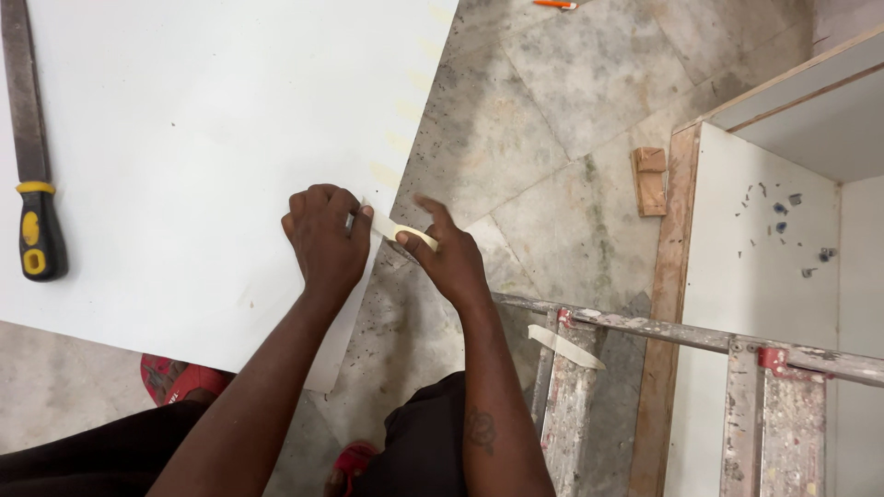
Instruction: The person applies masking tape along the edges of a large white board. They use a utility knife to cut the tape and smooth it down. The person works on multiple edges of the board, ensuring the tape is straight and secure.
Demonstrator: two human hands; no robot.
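Two hands are busy at the edge of a big white board (184, 138). The left hand (324, 241) presses down on the board's edge, fingers curled, pinning one end of a strip of cream masking tape (396, 230). The right hand (449, 260) is just beside it, off the board, fingers closed around the tape roll; the strip runs between the two hands. A file with a yellow and black handle (32, 184) lies far off on the board's left side. A paint-spattered stepladder (681, 368) stands to the right on the grey floor (534, 120), with another strip of tape (565, 346) stuck on it. A small wood block (649, 180) lies by a white cabinet (764, 276).
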